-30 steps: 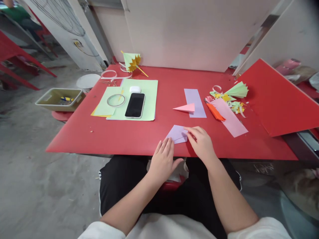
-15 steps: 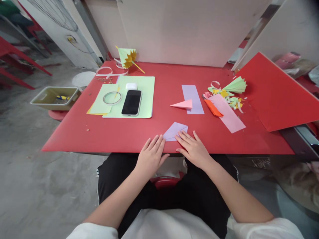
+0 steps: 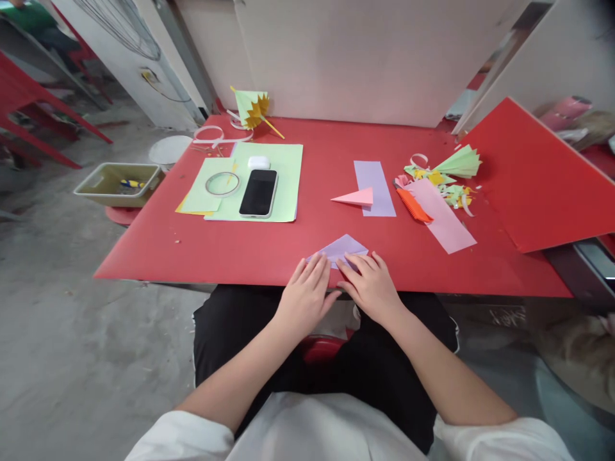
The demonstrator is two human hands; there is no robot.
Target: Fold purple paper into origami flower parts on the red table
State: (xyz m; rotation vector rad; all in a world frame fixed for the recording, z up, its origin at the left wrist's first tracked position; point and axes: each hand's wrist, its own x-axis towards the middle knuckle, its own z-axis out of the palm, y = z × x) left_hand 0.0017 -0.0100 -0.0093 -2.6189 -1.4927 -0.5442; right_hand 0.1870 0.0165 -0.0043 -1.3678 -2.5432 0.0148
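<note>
A folded sheet of purple paper [image 3: 346,244] lies flat near the front edge of the red table [image 3: 230,256]. Its near side is partly hidden under my fingers. My left hand [image 3: 307,291] rests palm down on its left part, fingers stretched out. On the right part lies my right hand [image 3: 369,282], also flat with its fingers spread. Both thumbs point toward each other near the table edge. Just beyond sit a pink folded paper cone [image 3: 358,197] and a flat purple paper strip [image 3: 379,192], the cone's wide end overlapping the strip.
Left, green sheets [image 3: 288,186] carry a phone [image 3: 258,193], a white case [image 3: 259,162] and a tape roll [image 3: 222,184]. An orange cutter [image 3: 414,203] overlaps a pink strip [image 3: 449,224] beside paper scraps [image 3: 451,192]. A paper umbrella [image 3: 254,110] stands at the back; a red board [image 3: 542,179] leans right.
My left hand has moved right over the purple paper, closer to my right hand. The paper is turned slightly and more of its left side is covered. The view has shifted a little.
</note>
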